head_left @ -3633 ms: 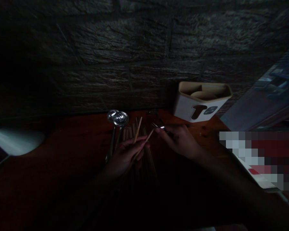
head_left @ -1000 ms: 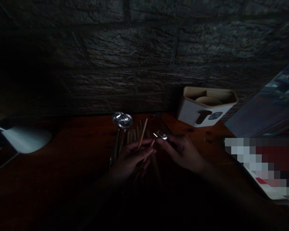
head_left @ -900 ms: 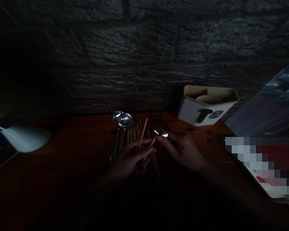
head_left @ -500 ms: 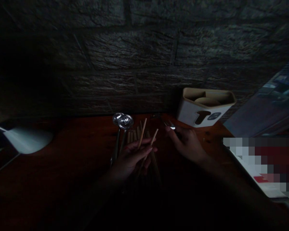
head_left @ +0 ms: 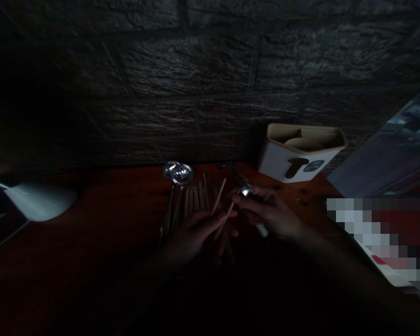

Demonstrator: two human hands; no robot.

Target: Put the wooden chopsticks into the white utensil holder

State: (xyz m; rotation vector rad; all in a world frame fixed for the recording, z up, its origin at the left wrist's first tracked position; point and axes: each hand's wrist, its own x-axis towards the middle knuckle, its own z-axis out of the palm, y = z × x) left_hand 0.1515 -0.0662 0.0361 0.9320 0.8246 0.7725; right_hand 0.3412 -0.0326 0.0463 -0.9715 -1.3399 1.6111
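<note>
My left hand (head_left: pixel 199 231) is closed around two chopsticks (head_left: pixel 219 196), whose tips point up and to the right. My right hand (head_left: pixel 271 210) grips a metal fork (head_left: pixel 245 191); its tines show past the fingers and its pale handle end sticks out below the palm. The right thumb and fingertips meet the tip of one chopstick, though the dark hides whether they pinch it. Behind and under my left hand lies a row of several more chopsticks (head_left: pixel 196 198). Left of them rest a slotted ladle (head_left: pixel 182 174) and a second ladle (head_left: pixel 170 170), bowls toward the wall.
At the back right stands a white utensil holder (head_left: pixel 280 163) with a tan divided rim, against the brick wall (head_left: pixel 196 70). Small dark metal utensils (head_left: pixel 227 165) lie near the wall. A white rounded object (head_left: pixel 42 200) is at the left, on the wooden table (head_left: pixel 108 200).
My right hand has picked the fork up off the table and brought it left, to the chopsticks. My left hand has shifted slightly right, tilting the chopsticks rightward.
</note>
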